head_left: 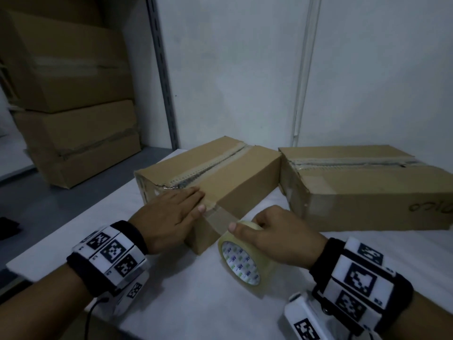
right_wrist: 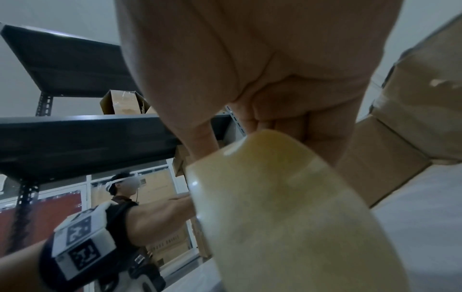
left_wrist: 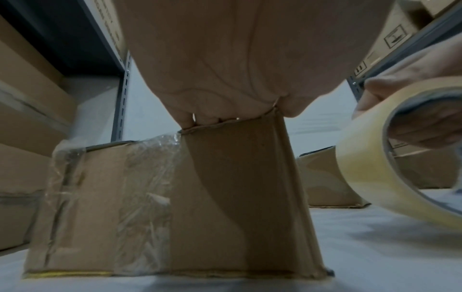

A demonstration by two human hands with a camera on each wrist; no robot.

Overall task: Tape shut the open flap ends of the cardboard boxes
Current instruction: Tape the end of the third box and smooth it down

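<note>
A cardboard box (head_left: 247, 168) lies on the white table (head_left: 186, 303), its near end (left_wrist: 232, 197) facing me. My left hand (head_left: 176, 209) lies flat on the box's top near corner, fingers straight, pressing the start of a clear tape strip (head_left: 218, 217). The strip runs from that corner down to a roll of clear tape (head_left: 241, 263). My right hand (head_left: 277, 231) grips the roll (right_wrist: 287, 217) from above, thumb on its rim, just in front of the box. Old crinkled tape (left_wrist: 140, 177) covers the left part of the near end.
A second taped cardboard box (head_left: 367, 187) lies to the right on the table. More boxes (head_left: 71, 99) are stacked on the shelf at left, beside a grey slotted upright (head_left: 164, 77). The white wall stands close behind. The table's front edge is near my wrists.
</note>
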